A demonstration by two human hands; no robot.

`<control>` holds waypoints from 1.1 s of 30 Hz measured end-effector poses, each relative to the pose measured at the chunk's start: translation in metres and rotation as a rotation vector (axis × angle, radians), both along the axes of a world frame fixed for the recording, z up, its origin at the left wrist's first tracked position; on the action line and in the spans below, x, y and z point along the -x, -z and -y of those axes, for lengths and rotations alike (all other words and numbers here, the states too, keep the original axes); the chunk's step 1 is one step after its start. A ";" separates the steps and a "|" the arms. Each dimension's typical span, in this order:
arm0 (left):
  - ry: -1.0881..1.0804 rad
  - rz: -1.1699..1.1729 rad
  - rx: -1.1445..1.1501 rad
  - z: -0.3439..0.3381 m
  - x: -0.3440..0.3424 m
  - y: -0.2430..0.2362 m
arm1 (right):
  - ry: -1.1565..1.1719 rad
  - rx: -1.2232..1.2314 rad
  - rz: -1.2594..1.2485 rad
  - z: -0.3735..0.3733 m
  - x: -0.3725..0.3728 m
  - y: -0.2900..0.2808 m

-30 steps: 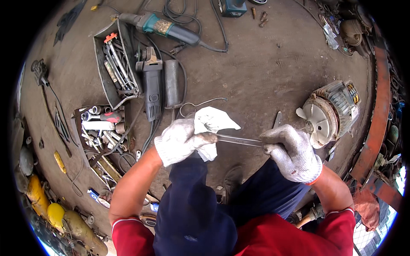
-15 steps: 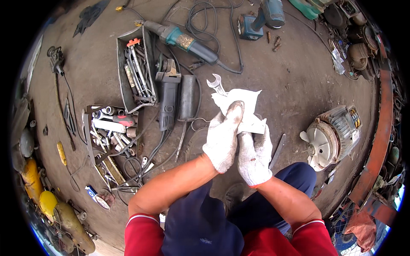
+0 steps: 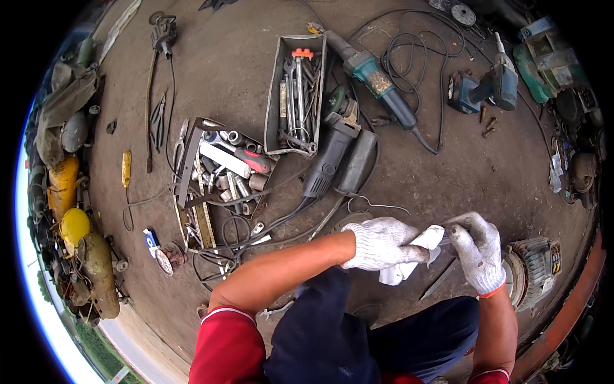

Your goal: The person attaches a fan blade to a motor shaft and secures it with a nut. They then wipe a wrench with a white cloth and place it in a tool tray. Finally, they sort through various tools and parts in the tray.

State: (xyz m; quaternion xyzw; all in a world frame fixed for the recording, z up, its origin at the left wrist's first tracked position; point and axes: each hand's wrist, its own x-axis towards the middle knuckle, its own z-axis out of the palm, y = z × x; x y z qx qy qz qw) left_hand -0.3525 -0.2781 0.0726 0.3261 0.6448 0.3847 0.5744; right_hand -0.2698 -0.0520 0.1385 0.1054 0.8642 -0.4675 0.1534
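My left hand [image 3: 384, 244], in a white knit glove, is closed round a crumpled white cloth [image 3: 398, 272]. Part of the cloth sticks up past the fingertips, and part hangs below them. Close by on the right, my right hand [image 3: 474, 248], in a smudged white glove, has its fingers curled toward the cloth. Something thin and greyish shows at its fingertips, too small to make out. Beyond that hand stands a finned electric motor [image 3: 534, 272], partly covered by it. The jaw of an open-end wrench [image 3: 277, 311] shows beside my left forearm and lap.
Left of centre are a box of sockets [image 3: 192, 168] and a metal tray of wrenches [image 3: 272, 96]. A black angle grinder [image 3: 326, 163] and a teal grinder [image 3: 384, 83] lie beside them, cords trailing. A cordless impact wrench [image 3: 502, 80] sits far right; gas cylinders [image 3: 96, 275] lie left.
The view has swung, moving the floor items rightward. My hands have turned sideways and spread slightly. The wrench jaw that stuck out of the cloth no longer shows there.
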 end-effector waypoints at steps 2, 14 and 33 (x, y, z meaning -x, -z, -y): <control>-0.007 0.040 0.074 0.012 0.007 -0.005 | 0.246 0.032 0.153 -0.003 -0.005 -0.003; -1.698 0.513 -0.240 0.120 -0.025 0.086 | 0.644 0.640 0.291 0.077 -0.022 0.063; -1.830 0.433 -0.125 0.112 -0.066 0.116 | -0.468 -0.663 -0.104 0.123 0.026 0.193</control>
